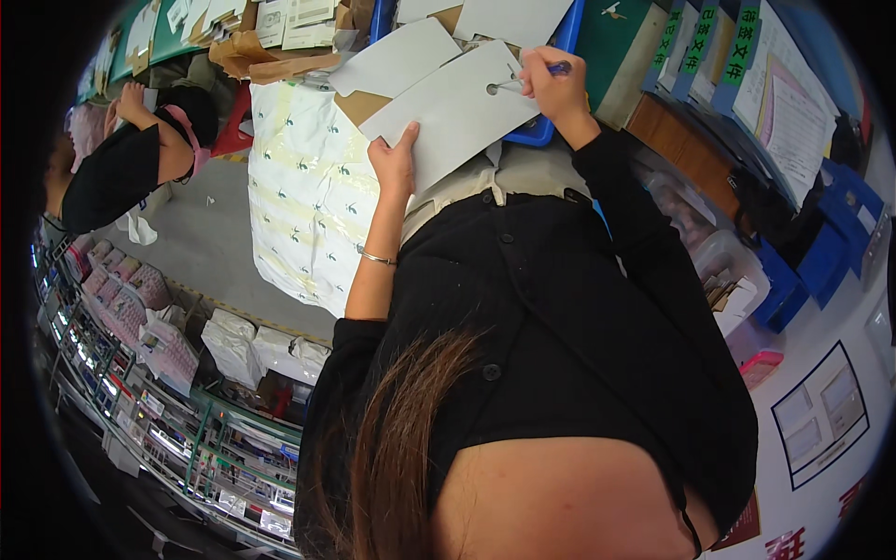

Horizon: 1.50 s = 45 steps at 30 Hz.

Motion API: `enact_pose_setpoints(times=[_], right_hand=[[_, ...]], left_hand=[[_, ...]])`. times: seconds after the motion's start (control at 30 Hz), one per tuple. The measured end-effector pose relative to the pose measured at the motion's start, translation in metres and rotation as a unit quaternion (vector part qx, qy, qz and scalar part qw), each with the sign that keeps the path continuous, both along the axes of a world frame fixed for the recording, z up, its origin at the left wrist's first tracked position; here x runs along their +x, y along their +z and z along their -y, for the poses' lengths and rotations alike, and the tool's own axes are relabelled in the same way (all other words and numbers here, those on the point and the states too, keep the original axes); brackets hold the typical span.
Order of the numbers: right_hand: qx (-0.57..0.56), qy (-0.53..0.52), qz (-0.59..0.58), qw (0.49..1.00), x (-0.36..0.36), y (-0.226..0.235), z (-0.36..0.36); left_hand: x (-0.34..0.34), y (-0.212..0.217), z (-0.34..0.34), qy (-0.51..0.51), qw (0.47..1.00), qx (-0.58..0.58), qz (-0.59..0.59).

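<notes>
Left hand point(396, 164) clamped on the near left edge of the white card point(455, 114): thumb on top, fingers mostly hidden under it. Right hand point(557, 86) closed on a slim tool point(560, 68), dark blue at the handle end, metallic toward the tip; can't tell if it's scissors, tweezers or other. Tip sits at the dark round spot on the card, right of its middle; can't tell if that's a hole or a mark. Card is in front of the person, tilted with its right end farther away, partly over the blue bin point(532, 132). A second white sheet point(396, 57) is just beyond it to the left, brown cardboard point(360, 105) showing between the two at the left end. More white sheets at the far side of the bin. Green bench point(612, 26) to the right of the bin. Left of the card: a big white bag point(303, 191) with small green prints, brown paper and boxed stuff beyond it. Right side, far: upright blue folders point(724, 54) with green labels, papers against them; nearer, clear plastic boxes point(728, 266) and a pink box point(761, 367). Far left, a co-worker point(131, 168) in a black top, apart from this work. Near left: wrapped white packs point(233, 347) and wire shelves point(201, 448) full of small goods, too blurred to identify.
</notes>
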State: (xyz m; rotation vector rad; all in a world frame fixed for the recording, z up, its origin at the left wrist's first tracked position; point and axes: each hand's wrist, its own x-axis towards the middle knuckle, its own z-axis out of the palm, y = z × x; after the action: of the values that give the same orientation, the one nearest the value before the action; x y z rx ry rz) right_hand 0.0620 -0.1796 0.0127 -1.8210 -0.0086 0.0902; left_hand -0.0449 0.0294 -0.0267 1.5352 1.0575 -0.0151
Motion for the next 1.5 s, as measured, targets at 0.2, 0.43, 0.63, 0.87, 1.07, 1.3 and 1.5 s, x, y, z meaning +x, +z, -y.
enact_pose_setpoints(times=[0.2, 0.43, 0.63, 0.87, 1.07, 1.3, 1.5], right_hand=[[0.031, 0.016, 0.031, 0.999, -0.009, -0.012, 0.011], [0.022, 0.052, 0.056, 0.997, -0.015, -0.023, 0.008], [-0.012, 0.035, 0.106, 0.994, -0.010, -0.016, 0.008], [0.054, 0.019, 0.103, 0.993, -0.008, 0.022, 0.026], [0.156, -0.123, 0.322, 0.926, 0.005, 0.073, 0.074], [0.222, -0.038, 0.291, 0.930, -0.008, 0.106, 0.053], [0.059, -0.012, 0.246, 0.967, -0.008, 0.114, 0.039]], left_hand=[[0.008, 0.008, -0.001, 0.007, 0.999, -0.023, -0.047], [0.004, -0.004, -0.006, -0.008, 0.997, 0.015, -0.072], [-0.002, -0.011, -0.006, 0.011, 0.999, -0.024, -0.040], [-0.010, -0.018, -0.012, 0.000, 0.999, -0.032, 0.007], [0.001, 0.033, -0.005, 0.086, 0.979, -0.151, 0.108], [0.011, 0.054, -0.009, 0.113, 0.963, -0.208, 0.130], [0.007, 0.052, -0.015, 0.094, 0.971, -0.185, 0.123]])
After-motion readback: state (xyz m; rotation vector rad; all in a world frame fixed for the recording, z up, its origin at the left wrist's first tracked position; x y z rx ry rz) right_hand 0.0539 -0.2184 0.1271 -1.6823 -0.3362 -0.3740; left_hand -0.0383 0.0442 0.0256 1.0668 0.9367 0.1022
